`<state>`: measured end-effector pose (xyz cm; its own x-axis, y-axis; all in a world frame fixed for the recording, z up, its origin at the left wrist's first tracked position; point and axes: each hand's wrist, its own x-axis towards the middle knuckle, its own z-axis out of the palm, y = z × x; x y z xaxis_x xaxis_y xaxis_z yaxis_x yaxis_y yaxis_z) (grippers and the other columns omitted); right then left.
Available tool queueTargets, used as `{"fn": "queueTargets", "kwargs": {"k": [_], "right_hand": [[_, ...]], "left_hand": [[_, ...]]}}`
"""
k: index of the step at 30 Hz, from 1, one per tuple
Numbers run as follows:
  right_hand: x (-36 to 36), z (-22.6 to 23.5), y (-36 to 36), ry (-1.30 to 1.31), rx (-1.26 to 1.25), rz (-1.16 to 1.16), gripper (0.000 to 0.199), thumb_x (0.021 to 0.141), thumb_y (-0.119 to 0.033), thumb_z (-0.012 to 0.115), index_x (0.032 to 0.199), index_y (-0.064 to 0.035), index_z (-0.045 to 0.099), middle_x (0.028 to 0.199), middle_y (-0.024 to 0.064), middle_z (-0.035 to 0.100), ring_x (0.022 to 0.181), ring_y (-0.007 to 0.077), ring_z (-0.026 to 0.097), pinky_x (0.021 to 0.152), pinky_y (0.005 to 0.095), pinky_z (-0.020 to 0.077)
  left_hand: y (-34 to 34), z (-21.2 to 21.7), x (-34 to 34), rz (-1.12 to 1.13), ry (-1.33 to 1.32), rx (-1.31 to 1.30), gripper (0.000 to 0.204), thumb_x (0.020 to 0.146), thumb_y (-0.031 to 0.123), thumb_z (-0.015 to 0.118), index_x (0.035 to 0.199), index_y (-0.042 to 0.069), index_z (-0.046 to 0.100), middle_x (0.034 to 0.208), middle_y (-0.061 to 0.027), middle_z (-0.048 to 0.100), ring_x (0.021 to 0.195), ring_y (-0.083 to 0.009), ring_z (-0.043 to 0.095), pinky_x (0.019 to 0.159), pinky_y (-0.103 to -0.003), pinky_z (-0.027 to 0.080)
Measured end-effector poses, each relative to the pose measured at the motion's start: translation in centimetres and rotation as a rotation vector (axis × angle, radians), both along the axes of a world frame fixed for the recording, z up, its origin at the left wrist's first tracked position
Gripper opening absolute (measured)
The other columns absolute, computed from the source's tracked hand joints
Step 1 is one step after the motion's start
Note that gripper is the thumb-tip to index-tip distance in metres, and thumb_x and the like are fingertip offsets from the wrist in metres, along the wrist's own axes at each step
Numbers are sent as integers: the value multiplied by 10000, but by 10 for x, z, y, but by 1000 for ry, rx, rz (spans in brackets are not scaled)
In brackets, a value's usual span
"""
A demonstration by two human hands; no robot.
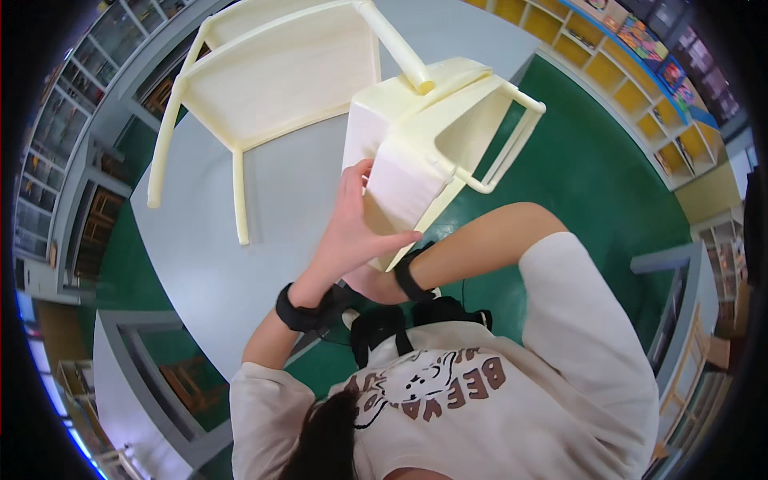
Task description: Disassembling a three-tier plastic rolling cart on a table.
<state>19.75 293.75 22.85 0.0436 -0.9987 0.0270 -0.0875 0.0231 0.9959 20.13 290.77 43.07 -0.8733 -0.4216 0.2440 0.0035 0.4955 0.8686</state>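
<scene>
A cream plastic boxy piece with a hollow side and a tube-like bar frame is tilted at the near right edge of the grey table. My left hand grips its near end, thumb along the lower edge and fingers round the left side. My right hand is under the left wrist at the piece's lower end; its fingers are hidden. Beyond stands a cream piece with a flat panel and several round legs, one leg reaching over to the boxy piece.
The grey table curves around to the left over a green floor. Yellow-backed shelves line the far right. Grey-framed tables stand at lower left and right. Glass-fronted cabinets line the left.
</scene>
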Motion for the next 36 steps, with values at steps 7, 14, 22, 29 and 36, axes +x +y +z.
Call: {"fn": "queueTargets", "kwargs": {"k": [7,14,22,29,36], "right_hand": [[-22,23,30,-24,113,485,456,844,-412,333,1202,-130,337,1157,62,402,1095,185,361,846,358,366],[-20,25,41,-4,83,581,440,836,-440,342,1206,-202,339,1156,27,414,1112,196,351,857,394,368],[-62,99,86,-902,434,1147,227,753,-242,450,895,-77,516,994,59,498,1038,188,417,909,484,328],[-185,187,122,-1325,-486,726,539,546,-231,685,1040,-145,489,1050,67,469,1021,267,416,871,496,328],[-192,201,102,-1587,-309,470,751,441,-237,757,1099,-75,433,1044,110,477,962,272,442,868,388,335]], "left_hand": [[29,-9,-13,395,36,-184,675,511,154,691,1077,-1,357,921,-119,478,887,-209,482,764,-319,387],[21,-41,-9,416,376,-164,564,455,138,654,941,-9,409,818,-98,446,749,-196,463,672,-290,389],[14,-49,29,454,406,-85,574,421,130,655,930,-12,432,835,-91,474,748,-189,479,690,-284,397],[22,-45,70,424,435,-167,552,408,140,644,903,-17,457,852,-110,508,727,-192,502,670,-273,403],[35,-37,117,398,467,-172,528,402,150,644,876,-12,477,816,-123,518,694,-215,518,655,-274,408]]}}
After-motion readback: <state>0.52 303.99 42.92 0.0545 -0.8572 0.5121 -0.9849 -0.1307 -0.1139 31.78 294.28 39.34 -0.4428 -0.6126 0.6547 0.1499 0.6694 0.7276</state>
